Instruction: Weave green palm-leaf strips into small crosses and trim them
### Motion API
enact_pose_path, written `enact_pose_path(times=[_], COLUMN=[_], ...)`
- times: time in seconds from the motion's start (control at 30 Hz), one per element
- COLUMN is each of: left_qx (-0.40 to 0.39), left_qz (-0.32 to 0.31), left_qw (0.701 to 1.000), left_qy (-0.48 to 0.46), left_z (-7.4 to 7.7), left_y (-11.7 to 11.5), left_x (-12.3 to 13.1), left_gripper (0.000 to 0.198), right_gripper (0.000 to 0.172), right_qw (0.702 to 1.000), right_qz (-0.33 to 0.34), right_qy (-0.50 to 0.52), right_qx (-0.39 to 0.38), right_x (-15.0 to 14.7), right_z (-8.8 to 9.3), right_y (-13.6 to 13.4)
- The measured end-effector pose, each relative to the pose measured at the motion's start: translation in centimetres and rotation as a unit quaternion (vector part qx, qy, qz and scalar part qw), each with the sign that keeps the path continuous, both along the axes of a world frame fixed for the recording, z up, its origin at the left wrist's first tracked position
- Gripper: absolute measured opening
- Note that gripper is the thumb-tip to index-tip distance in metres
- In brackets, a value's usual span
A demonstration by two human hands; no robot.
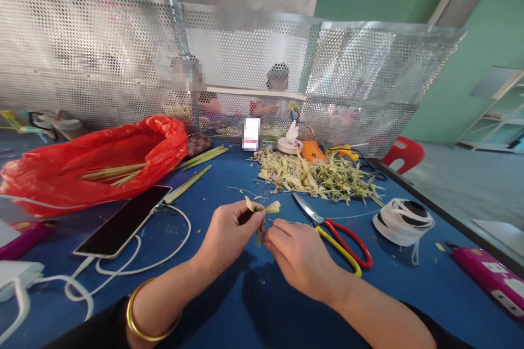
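My left hand (pixel 229 232) and my right hand (pixel 297 253) meet over the blue table (pixel 254 305), both pinched on a small folded piece of pale green leaf strip (pixel 262 210). Its short ends stick up above my fingertips and a thin stem hangs between the hands. A gold bangle (pixel 141 313) circles my left wrist. Scissors with red and yellow handles (pixel 338 234) lie just right of my right hand, blades pointing away.
A heap of leaf trimmings (pixel 319 177) lies behind. A red plastic bag (pixel 94 166) with leaf strips sits left, beside a phone (pixel 123 221) on a white cable. A white tape roll (pixel 403 221) and pink case (pixel 489 275) lie right. People sit behind a perforated metal screen (pixel 245 54).
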State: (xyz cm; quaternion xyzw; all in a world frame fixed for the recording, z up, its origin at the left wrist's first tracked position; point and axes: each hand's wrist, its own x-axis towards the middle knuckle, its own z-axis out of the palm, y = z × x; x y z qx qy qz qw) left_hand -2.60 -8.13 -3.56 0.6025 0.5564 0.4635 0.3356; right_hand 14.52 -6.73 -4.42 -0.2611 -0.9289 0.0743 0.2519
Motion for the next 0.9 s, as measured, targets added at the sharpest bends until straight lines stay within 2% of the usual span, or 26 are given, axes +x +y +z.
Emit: enact_pose_path(times=[0.1, 0.2, 0.27, 0.33, 0.43, 0.53, 0.6, 0.7, 0.9], left_qx=[0.002, 0.007, -0.003, -0.026, -0.065, -0.100, -0.116, -0.122, -0.090], left_qz=[0.012, 0.009, -0.012, -0.048, -0.133, -0.227, -0.259, -0.260, -0.195], left_qw=[1.000, 0.998, 0.996, 0.992, 0.982, 0.967, 0.958, 0.958, 0.975], left_qy=[0.024, 0.063, 0.091, 0.115, 0.117, 0.065, 0.023, -0.022, -0.053], left_z=[-0.4, -0.5, -0.2, 0.1, 0.3, 0.5, 0.6, 0.8, 0.7], left_y=[0.0, -0.1, -0.2, -0.3, -0.5, -0.7, -0.9, -0.9, -0.8], left_x=[0.2, 0.4, 0.5, 0.6, 0.6, 0.7, 0.8, 0.8, 1.0], left_gripper=[0.022, 0.022, 0.022, 0.022, 0.021, 0.017, 0.016, 0.017, 0.015], right_gripper=[0.017, 0.019, 0.019, 0.018, 0.018, 0.018, 0.016, 0.014, 0.017], right_qw=[0.995, 0.966, 0.949, 0.941, 0.945, 0.952, 0.949, 0.924, 0.843], right_qz=[0.038, 0.041, 0.033, 0.021, -0.005, -0.029, -0.048, -0.083, -0.130], right_qy=[0.054, 0.136, 0.168, 0.191, 0.210, 0.213, 0.210, 0.221, 0.265], right_qx=[-0.074, -0.214, -0.266, -0.278, -0.249, -0.220, -0.232, -0.300, -0.449], right_x=[0.0, 0.0, 0.1, 0.3, 0.6, 0.9, 1.0, 0.8, 0.1], right_z=[0.7, 1.5, 1.7, 1.8, 1.8, 1.6, 1.4, 0.9, -0.3], right_y=[-0.3, -0.4, -0.2, 0.1, 0.8, 1.5, 1.9, 2.5, 3.0])
